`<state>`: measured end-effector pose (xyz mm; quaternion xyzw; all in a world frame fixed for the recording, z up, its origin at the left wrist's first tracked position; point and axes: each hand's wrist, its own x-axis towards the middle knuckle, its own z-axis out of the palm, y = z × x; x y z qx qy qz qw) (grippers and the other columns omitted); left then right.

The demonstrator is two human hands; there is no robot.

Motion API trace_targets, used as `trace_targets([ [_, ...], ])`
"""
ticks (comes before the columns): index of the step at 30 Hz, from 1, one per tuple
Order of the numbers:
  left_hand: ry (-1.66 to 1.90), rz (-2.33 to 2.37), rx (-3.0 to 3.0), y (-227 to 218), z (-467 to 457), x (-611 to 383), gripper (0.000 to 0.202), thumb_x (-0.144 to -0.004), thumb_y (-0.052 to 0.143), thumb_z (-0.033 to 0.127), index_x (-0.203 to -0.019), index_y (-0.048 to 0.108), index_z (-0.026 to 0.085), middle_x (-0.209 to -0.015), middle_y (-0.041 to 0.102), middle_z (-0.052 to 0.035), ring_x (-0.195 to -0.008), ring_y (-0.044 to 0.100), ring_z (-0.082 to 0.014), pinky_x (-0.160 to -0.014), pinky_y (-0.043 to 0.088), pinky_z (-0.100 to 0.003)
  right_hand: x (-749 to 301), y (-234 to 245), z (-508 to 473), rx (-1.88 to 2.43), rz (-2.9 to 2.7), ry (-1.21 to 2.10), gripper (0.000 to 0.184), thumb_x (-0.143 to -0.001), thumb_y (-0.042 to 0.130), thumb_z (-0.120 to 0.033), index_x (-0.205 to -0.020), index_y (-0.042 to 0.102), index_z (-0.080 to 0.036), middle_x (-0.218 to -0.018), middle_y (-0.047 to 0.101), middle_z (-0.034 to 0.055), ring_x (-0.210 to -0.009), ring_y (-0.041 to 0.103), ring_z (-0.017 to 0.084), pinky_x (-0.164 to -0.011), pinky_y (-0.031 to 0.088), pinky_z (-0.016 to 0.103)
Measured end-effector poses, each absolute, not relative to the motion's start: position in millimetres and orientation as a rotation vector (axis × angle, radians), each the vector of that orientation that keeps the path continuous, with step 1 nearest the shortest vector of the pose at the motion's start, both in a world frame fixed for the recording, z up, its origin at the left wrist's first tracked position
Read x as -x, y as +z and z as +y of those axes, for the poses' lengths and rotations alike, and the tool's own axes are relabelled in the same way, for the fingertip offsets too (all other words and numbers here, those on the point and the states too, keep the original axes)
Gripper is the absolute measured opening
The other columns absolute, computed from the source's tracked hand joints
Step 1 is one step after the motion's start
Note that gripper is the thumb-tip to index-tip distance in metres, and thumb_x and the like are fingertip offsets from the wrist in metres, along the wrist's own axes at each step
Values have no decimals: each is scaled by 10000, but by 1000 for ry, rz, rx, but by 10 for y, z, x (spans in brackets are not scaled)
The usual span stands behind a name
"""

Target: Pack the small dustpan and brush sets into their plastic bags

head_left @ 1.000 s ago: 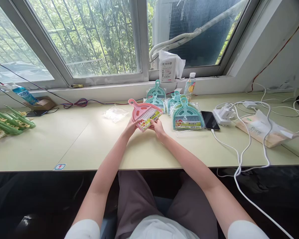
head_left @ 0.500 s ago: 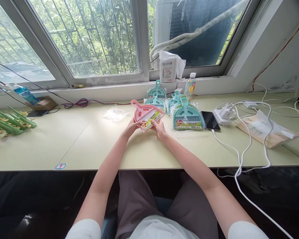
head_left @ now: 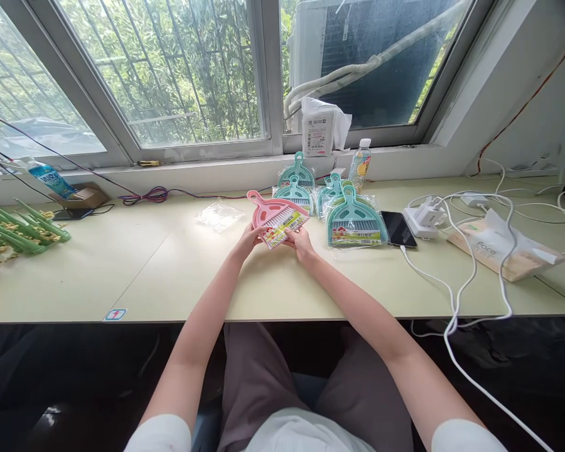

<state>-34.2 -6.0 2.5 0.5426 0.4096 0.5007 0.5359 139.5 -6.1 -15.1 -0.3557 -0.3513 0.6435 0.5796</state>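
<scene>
A pink mini dustpan with a brush and a yellow label (head_left: 274,218) is held just above the pale desk (head_left: 169,276), handle pointing up and to the left. My left hand (head_left: 249,240) grips its near left edge. My right hand (head_left: 301,240) pinches the label end at the near right. Behind it and to the right lie several teal dustpan sets in clear bags (head_left: 353,220).
An empty clear bag (head_left: 219,215) lies left of the pink set. A black phone (head_left: 397,228), a white charger with trailing cables (head_left: 424,216), a paper pouch (head_left: 492,246), a drink bottle (head_left: 358,162) and green sticks (head_left: 21,227) also sit on the desk.
Both hands and the pink dustpan have shifted slightly away from me and a little to the right. The grip is the same.
</scene>
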Motion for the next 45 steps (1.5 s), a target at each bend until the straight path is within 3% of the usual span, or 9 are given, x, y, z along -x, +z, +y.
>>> trace_targets([
  [6, 1445, 1246, -1372, -47, 96, 450, 626, -886, 328, 678, -1126, 663, 206, -1216, 650, -109, -1222, 540, -306, -1059, 391, -485, -1416, -133, -73, 804, -818, 1468, 194, -800, 661, -131, -957, 563, -190, -942, 716, 24, -765, 707, 153, -748, 633, 345],
  [10, 1515, 1802, -1608, -156, 189, 758, 383, -872, 500, 404, -1135, 647, 168, -1394, 518, -152, -1407, 313, -324, -1178, 160, -493, -1457, -123, -41, 865, -749, 1448, 155, -810, 636, -113, -932, 575, -187, -910, 712, 19, -740, 698, 144, -745, 630, 337],
  [12, 1359, 2001, -1716, -201, 187, 886, 457, -794, 572, 248, -1242, 586, 161, -1458, 448, -158, -1452, 205, -337, -1185, 73, -517, -1480, -125, -18, 877, -697, 1451, 135, -823, 607, -98, -923, 577, -183, -916, 713, 23, -735, 694, 137, -737, 627, 321],
  [17, 1118, 2049, -1813, -227, 146, 950, 581, -784, 511, 128, -1356, 522, 231, -1089, 626, -155, -1280, 432, -349, -1130, 195, -544, -1522, -152, 25, 875, -635, 1452, 133, -830, 594, -101, -931, 574, -185, -960, 717, 27, -759, 692, 125, -726, 614, 275],
  [21, 1110, 2125, -1920, -182, 144, 930, 380, -771, 488, 80, -1009, 717, 268, -830, 579, -108, -1175, 483, -332, -1141, 146, -564, -1523, -177, 41, 885, -616, 1463, 139, -827, 586, -96, -933, 574, -185, -975, 718, 28, -769, 693, 123, -701, 607, 254],
  [25, 1121, 2220, -1985, -156, 145, 916, 250, -731, 464, 57, -677, 669, 188, -881, 573, -152, -1215, 417, -372, -1146, 68, -619, -1514, -196, 45, 902, -623, 1467, 142, -819, 591, -94, -929, 578, -184, -981, 718, 34, -759, 692, 127, -664, 600, 245],
  [36, 1132, 1547, -1872, -223, 47, 671, 503, -676, 531, 49, -1133, 603, 246, -1253, 617, -102, -1291, 458, -319, -1115, 278, -504, -1485, -180, 36, 978, -655, 1466, 182, -777, 622, -90, -929, 587, -183, -899, 729, 33, -732, 696, 151, -670, 598, 282],
  [41, 1153, 1519, -1849, -150, 19, 616, 772, -607, 561, 12, -1329, 481, 273, -988, 721, -76, -1079, 603, -324, -1032, 358, -500, -1488, -185, 41, 984, -665, 1477, 183, -780, 616, -94, -933, 583, -188, -889, 732, 24, -731, 695, 144, -638, 597, 256],
  [45, 1172, 1594, -1835, -100, 51, 577, 733, -675, 527, 45, -1372, 402, 238, -748, 697, -22, -879, 645, -277, -987, 394, -466, -1489, -184, 37, 974, -662, 1480, 189, -779, 619, -92, -939, 582, -185, -915, 728, 28, -719, 691, 135, -611, 591, 238],
])
